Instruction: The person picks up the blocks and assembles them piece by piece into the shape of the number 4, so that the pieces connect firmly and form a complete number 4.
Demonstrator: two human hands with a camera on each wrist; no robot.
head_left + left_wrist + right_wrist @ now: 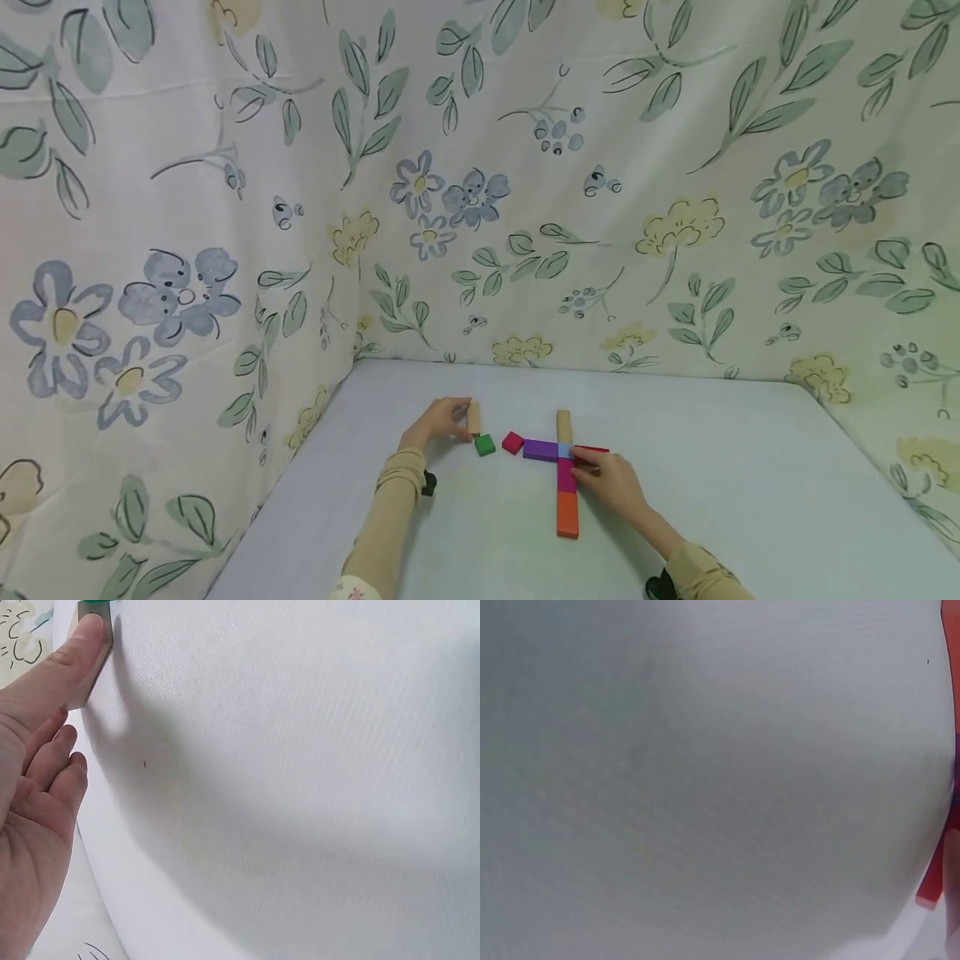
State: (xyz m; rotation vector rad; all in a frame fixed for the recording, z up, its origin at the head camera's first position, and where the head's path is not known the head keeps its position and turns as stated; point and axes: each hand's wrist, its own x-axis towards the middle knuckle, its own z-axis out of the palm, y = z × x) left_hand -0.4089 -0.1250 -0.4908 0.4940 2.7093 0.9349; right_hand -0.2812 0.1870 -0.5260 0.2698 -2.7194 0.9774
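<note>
Head view: I saw the left hand (438, 421) pinching a tan block (473, 417) near the table's (750, 500) left side, with a green cube (484, 445) just in front of it and a red cube (512, 442) near that. The right hand (611, 482) lay on the cross of blocks, fingers on a red bar (592, 451) beside the purple block (541, 450); I couldn't tell if they pressed or pinched. An orange block (567, 514) ended the cross's near arm, and another tan bar (564, 426) its far arm.

Left wrist view: the thumb (75, 652) pressed against the tan block's (94, 671) side, with the green cube (96, 606) at the top edge.

Right wrist view: mostly tablecloth, with a red bar (939, 862) at the right edge; grip not shown.

My guess was that the tan block was light, rigid and smooth, best held across its long sides.
</note>
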